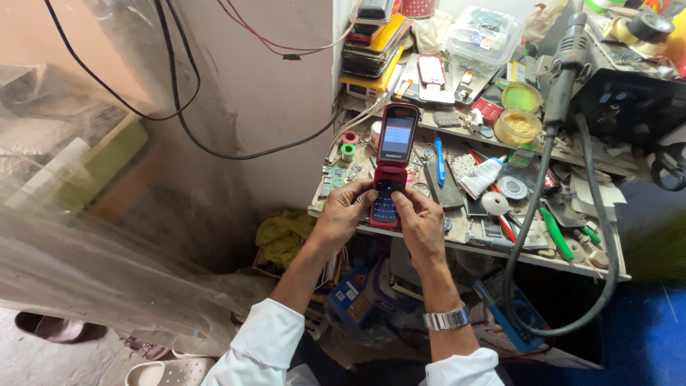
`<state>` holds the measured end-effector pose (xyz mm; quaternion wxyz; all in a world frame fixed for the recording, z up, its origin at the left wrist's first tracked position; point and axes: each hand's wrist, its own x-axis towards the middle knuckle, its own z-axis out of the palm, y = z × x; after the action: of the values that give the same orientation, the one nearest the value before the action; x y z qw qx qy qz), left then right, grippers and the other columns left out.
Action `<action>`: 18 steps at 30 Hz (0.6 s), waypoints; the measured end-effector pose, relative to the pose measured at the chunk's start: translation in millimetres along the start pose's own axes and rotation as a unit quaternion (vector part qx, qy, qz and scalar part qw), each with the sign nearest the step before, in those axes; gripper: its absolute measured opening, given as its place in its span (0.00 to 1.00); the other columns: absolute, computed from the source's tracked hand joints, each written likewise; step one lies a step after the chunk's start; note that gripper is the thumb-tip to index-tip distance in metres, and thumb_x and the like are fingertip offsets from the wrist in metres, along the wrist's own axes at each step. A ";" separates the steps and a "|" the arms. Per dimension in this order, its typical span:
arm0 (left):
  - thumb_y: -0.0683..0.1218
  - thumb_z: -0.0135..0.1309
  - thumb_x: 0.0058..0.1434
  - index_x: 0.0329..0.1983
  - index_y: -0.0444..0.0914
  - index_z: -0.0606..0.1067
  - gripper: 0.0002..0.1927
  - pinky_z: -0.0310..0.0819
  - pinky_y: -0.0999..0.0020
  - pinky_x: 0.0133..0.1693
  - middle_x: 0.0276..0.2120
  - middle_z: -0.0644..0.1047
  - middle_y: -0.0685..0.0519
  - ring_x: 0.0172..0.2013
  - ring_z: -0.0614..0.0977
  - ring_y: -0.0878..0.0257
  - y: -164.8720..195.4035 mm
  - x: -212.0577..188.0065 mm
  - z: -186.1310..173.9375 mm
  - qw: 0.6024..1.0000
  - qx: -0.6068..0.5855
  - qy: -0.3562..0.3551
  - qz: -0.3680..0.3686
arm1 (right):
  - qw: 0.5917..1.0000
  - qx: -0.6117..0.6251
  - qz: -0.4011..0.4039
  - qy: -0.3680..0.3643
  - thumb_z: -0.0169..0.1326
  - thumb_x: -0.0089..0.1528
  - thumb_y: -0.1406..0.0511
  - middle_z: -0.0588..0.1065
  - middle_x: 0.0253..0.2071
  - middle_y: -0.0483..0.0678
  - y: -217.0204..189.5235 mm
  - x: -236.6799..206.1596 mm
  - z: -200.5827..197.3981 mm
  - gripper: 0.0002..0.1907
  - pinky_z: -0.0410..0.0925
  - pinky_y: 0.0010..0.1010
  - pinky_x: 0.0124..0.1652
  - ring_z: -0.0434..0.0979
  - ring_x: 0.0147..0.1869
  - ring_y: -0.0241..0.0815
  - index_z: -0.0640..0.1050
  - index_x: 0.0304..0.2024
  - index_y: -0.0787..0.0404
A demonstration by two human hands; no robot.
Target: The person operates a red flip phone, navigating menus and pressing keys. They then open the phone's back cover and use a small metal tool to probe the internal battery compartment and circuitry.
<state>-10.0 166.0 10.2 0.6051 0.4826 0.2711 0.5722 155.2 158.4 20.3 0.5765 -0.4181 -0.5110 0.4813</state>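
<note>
— What are the hands holding?
— A red flip phone (389, 168), open, lit screen up, above the front edge of the cluttered desk (500, 251). The left hand (348, 209) and right hand (419, 218) both have fingers closed around its keypad half, thumbs on the keys.
— Any packages?
— A white tube (483, 176) lies right of the phone, two round yellow tubs (519, 114) behind it, a clear plastic box (483, 33) at the back, and a blue box (348, 293) below the desk.

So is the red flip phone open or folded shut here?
Open. The red flip phone is unfolded, its lit screen raised above the keypad, which the left hand and right hand hold from either side.
</note>
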 end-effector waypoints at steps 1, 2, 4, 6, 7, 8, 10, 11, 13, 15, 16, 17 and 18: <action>0.47 0.54 0.69 0.57 0.31 0.76 0.18 0.82 0.70 0.45 0.44 0.81 0.52 0.42 0.83 0.68 -0.5 0.0 -0.3 1.000 0.004 0.001 -0.001 | 1.000 0.004 0.004 -0.002 0.54 0.68 0.64 0.80 0.38 0.44 0.5 0.4 -0.7 0.15 0.72 0.20 0.38 0.78 0.38 0.29 0.81 0.51 0.69; 0.47 0.54 0.69 0.57 0.31 0.76 0.18 0.82 0.70 0.45 0.44 0.81 0.52 0.42 0.82 0.68 -0.7 0.2 -0.7 1.000 0.005 0.002 -0.001 | 1.000 0.007 0.008 -0.004 0.53 0.68 0.64 0.80 0.38 0.45 1.0 0.7 -1.1 0.15 0.72 0.20 0.37 0.78 0.38 0.29 0.81 0.51 0.69; 0.47 0.54 0.69 0.57 0.31 0.76 0.18 0.82 0.70 0.45 0.43 0.82 0.52 0.41 0.82 0.69 -0.9 0.7 -0.8 1.000 0.008 0.003 -0.002 | 1.000 0.013 0.007 -0.006 0.52 0.68 0.64 0.80 0.38 0.45 1.4 1.1 -2.1 0.15 0.71 0.20 0.38 0.78 0.38 0.29 0.81 0.51 0.69; 0.47 0.54 0.69 0.57 0.31 0.76 0.18 0.82 0.70 0.45 0.43 0.82 0.53 0.41 0.83 0.69 -1.1 1.3 -0.9 1.000 0.006 0.002 -0.001 | 1.000 0.015 0.008 -0.004 0.52 0.68 0.64 0.80 0.39 0.45 1.7 1.7 -2.4 0.16 0.71 0.20 0.38 0.78 0.38 0.29 0.81 0.51 0.69; 0.47 0.54 0.69 0.57 0.31 0.76 0.18 0.82 0.70 0.45 0.43 0.82 0.53 0.41 0.83 0.69 -1.1 1.6 -1.0 1.000 0.005 0.002 0.000 | 1.000 0.016 0.009 0.000 0.52 0.68 0.65 0.80 0.39 0.45 1.8 2.1 -2.1 0.16 0.71 0.20 0.38 0.78 0.39 0.29 0.81 0.51 0.69; 0.47 0.54 0.69 0.57 0.31 0.76 0.18 0.82 0.70 0.45 0.43 0.82 0.53 0.41 0.83 0.69 -0.9 2.0 -0.9 1.000 0.004 0.001 -0.001 | 1.000 0.016 0.010 0.003 0.52 0.68 0.65 0.80 0.39 0.45 1.7 2.3 -1.8 0.16 0.71 0.20 0.38 0.78 0.39 0.29 0.81 0.51 0.70; 0.47 0.54 0.69 0.57 0.31 0.76 0.18 0.82 0.71 0.45 0.43 0.82 0.53 0.42 0.82 0.69 -1.0 2.0 -0.5 1.000 0.002 -0.001 -0.003 | 1.000 0.004 0.009 0.008 0.52 0.68 0.65 0.80 0.39 0.45 1.5 2.2 -1.2 0.16 0.72 0.20 0.38 0.78 0.39 0.29 0.81 0.52 0.70; 0.47 0.54 0.69 0.57 0.31 0.76 0.18 0.82 0.71 0.45 0.43 0.81 0.53 0.42 0.82 0.69 -0.5 2.0 -0.4 1.000 0.002 -0.002 0.000 | 1.000 -0.002 0.007 0.011 0.52 0.68 0.65 0.80 0.39 0.45 1.0 2.3 -1.0 0.16 0.72 0.20 0.38 0.78 0.39 0.29 0.81 0.52 0.70; 0.47 0.54 0.70 0.57 0.31 0.76 0.18 0.82 0.70 0.45 0.43 0.81 0.53 0.42 0.82 0.69 0.5 1.7 -0.1 1.000 0.002 -0.004 0.004 | 1.000 -0.008 0.004 0.009 0.51 0.68 0.65 0.80 0.39 0.45 -0.2 1.9 -1.5 0.16 0.72 0.20 0.38 0.78 0.39 0.29 0.81 0.52 0.70; 0.47 0.54 0.69 0.57 0.31 0.76 0.18 0.82 0.70 0.45 0.43 0.81 0.53 0.41 0.83 0.69 1.6 0.8 0.0 1.000 0.005 -0.001 0.000 | 1.000 -0.017 0.002 0.009 0.51 0.68 0.65 0.81 0.39 0.45 -1.2 1.7 -1.8 0.16 0.72 0.20 0.38 0.78 0.39 0.29 0.81 0.52 0.70; 0.47 0.54 0.69 0.57 0.31 0.76 0.18 0.82 0.70 0.45 0.43 0.82 0.53 0.41 0.83 0.69 2.1 0.5 0.1 1.000 0.007 0.001 -0.002 | 1.000 -0.023 0.002 0.010 0.51 0.68 0.65 0.81 0.39 0.45 -1.3 1.8 -1.8 0.16 0.72 0.20 0.38 0.78 0.39 0.29 0.81 0.52 0.70; 0.47 0.54 0.69 0.57 0.31 0.76 0.18 0.82 0.70 0.45 0.43 0.82 0.53 0.41 0.83 0.69 2.6 0.3 0.2 1.000 0.008 0.000 -0.001 | 0.999 -0.030 0.001 0.012 0.51 0.68 0.65 0.81 0.39 0.45 -1.3 1.7 -1.7 0.16 0.72 0.20 0.38 0.78 0.39 0.29 0.81 0.52 0.70; 0.47 0.54 0.69 0.57 0.31 0.76 0.18 0.82 0.70 0.46 0.43 0.82 0.53 0.42 0.83 0.69 2.8 0.3 0.3 1.000 0.010 -0.001 0.000 | 1.000 -0.023 0.001 0.010 0.51 0.68 0.65 0.80 0.39 0.45 -0.8 1.8 -1.4 0.16 0.72 0.20 0.38 0.78 0.39 0.29 0.81 0.52 0.70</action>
<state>-10.9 165.8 12.9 0.6003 0.4891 0.2766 0.5691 156.7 160.1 21.3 0.5713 -0.4370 -0.5153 0.4659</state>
